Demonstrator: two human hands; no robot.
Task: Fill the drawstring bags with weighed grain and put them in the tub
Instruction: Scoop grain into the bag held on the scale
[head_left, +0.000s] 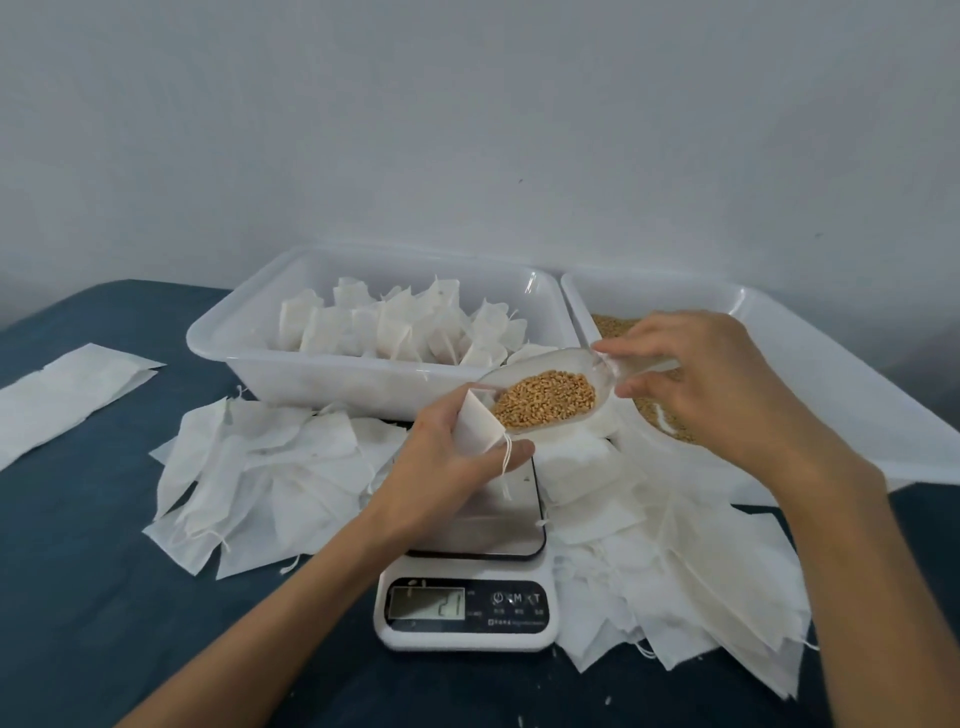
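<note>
Above the white digital scale (467, 613), the left hand (447, 467) pinches a small white drawstring bag (478, 423); the right hand (696, 374) grips a clear plastic scoop (545, 400) of golden grain. A narrow bag mouth risks spillage.

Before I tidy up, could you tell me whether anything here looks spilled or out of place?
A few pale specks lie scattered on the dark table near its front edge, below the scale, like stray spilled bits. Empty bags sprawl in loose heaps on both sides of the scale.
</note>
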